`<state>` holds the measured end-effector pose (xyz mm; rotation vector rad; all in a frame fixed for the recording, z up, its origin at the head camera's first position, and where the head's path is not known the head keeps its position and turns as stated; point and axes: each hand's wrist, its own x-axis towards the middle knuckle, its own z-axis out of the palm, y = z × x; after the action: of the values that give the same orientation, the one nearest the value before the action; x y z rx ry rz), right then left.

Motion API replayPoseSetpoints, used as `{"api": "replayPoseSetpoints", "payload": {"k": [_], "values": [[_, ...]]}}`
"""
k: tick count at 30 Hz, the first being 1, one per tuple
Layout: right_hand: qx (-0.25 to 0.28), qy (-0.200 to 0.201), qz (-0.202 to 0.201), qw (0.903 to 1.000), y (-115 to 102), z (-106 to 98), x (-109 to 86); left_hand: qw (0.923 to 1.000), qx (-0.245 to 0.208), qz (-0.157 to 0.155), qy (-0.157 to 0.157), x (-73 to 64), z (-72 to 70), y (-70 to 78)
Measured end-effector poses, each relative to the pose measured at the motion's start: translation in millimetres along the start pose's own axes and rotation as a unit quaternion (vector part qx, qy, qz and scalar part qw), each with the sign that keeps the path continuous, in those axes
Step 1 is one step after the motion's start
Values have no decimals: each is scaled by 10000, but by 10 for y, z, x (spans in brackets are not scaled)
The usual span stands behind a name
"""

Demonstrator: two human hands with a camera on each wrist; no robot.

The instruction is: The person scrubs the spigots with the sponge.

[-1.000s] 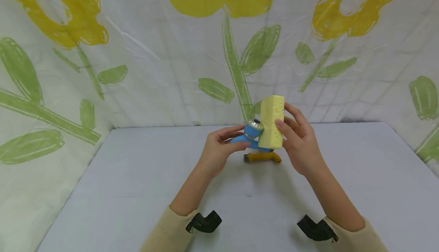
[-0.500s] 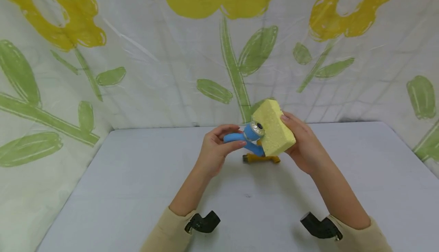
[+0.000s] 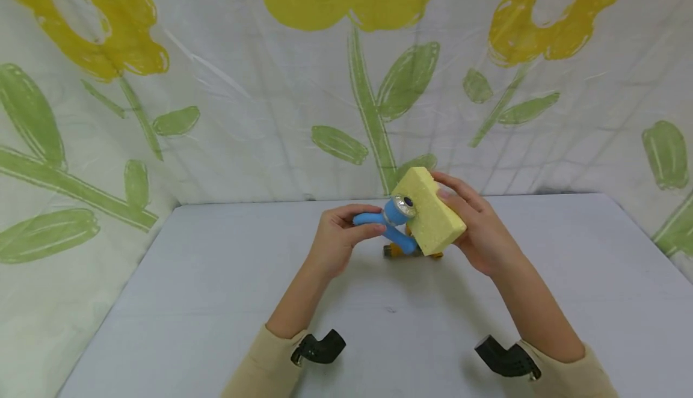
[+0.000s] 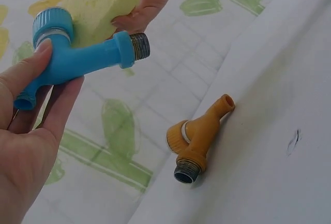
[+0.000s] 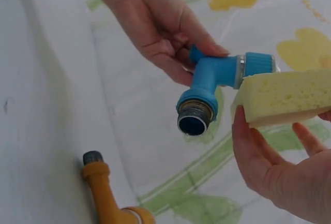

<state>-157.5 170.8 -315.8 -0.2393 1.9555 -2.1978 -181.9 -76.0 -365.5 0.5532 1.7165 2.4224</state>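
My left hand (image 3: 334, 243) holds a blue tap (image 4: 85, 61) by its spout end, thumb on the near side and fingers behind. The tap is raised above the table, its threaded inlet (image 5: 194, 118) pointing away from the palm. A pale yellow sponge (image 3: 433, 220) is in my right hand (image 3: 482, 229), pinched between thumb and fingers. In the right wrist view the sponge's edge lies right at the tap's ribbed round cap (image 5: 258, 63). From the head, the cap's silver face overlaps the sponge's broad side.
A second tap, orange-yellow with a dark threaded end (image 4: 201, 136), lies on the white table (image 3: 216, 302) beneath the hands, partly hidden from the head. Behind the table hangs a white sheet (image 3: 243, 115) painted with flowers. Each sleeve carries a black curved piece (image 3: 322, 348).
The right hand has turned the sponge from upright to tilted, its broad face now toward the cap, and lowered it slightly. The blue tap has rotated a little, with its cap facing more right.
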Motion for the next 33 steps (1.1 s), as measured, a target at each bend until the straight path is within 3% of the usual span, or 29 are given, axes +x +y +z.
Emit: {"api": "replayPoseSetpoints", "payload": {"k": [7, 16, 23, 33], "values": [[-29, -46, -170, 9998, 14, 12, 7, 9992, 130, -183, -338, -7, 2, 16], [-215, -404, -72, 9989, -1, -54, -4, 9992, 299, -23, -269, -10, -13, 52], [31, -306, 7, 9995, 13, -30, 9, 9981, 379, -129, -458, -14, 17, 38], [-504, -1040, 419, 9924, -37, -183, -2, 9948, 940, -250, -310, -25, -51, 161]]}}
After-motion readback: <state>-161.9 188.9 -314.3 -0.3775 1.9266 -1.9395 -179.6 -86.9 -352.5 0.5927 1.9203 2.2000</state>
